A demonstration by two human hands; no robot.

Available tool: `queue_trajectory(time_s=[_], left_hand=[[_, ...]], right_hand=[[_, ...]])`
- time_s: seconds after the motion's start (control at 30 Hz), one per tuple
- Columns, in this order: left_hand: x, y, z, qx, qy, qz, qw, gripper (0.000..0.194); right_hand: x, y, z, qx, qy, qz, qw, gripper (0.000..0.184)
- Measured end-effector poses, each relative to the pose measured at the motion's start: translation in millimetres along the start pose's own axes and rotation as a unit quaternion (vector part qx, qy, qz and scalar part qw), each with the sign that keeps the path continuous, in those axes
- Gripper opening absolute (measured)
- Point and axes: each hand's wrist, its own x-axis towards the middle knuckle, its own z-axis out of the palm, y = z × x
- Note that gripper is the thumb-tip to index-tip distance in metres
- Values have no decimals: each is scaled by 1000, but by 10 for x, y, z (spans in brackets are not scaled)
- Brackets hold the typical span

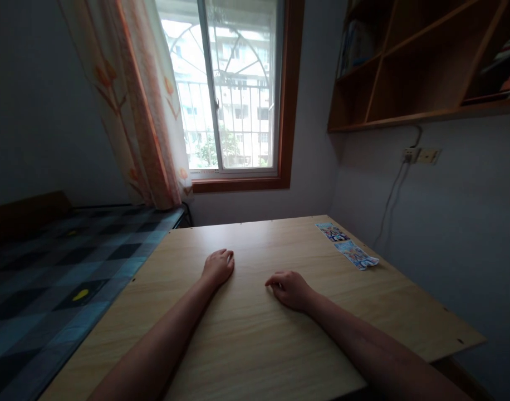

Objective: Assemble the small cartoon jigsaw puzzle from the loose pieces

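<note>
My left hand (219,266) rests on the wooden table (246,340), its fingers loosely bent and a small gap showing by the thumb. To its right and a little nearer, my right hand (292,289) lies on the same tabletop. The fingers there are half curled, with the index finger reaching toward the left hand. I see no object in either hand, though both palms are hidden. The two hands are apart. Beyond the right hand, along the table's right edge, lie two colourful printed sheets, a farther one (330,231) and a nearer one (357,255) with a lifted corner.
A bed with a checked cover (113,266) adjoins the table's left side. Behind stand a curtain (140,111) and a barred window (242,111). Wooden shelves (422,67) hang on the right wall above a socket (428,156) and a dangling cable (388,203).
</note>
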Motion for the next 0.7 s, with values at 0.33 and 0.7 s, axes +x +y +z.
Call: queue_trajectory(time_s=[0.33, 0.7], left_hand=[[27, -127, 17, -7, -9, -12, 1000, 41], [135, -1344, -279, 56, -50, -317, 945, 67]], right_hand=[[25, 37, 22, 14, 6, -1, 1000, 28], [97, 157, 36, 4, 8, 5, 1000, 31]])
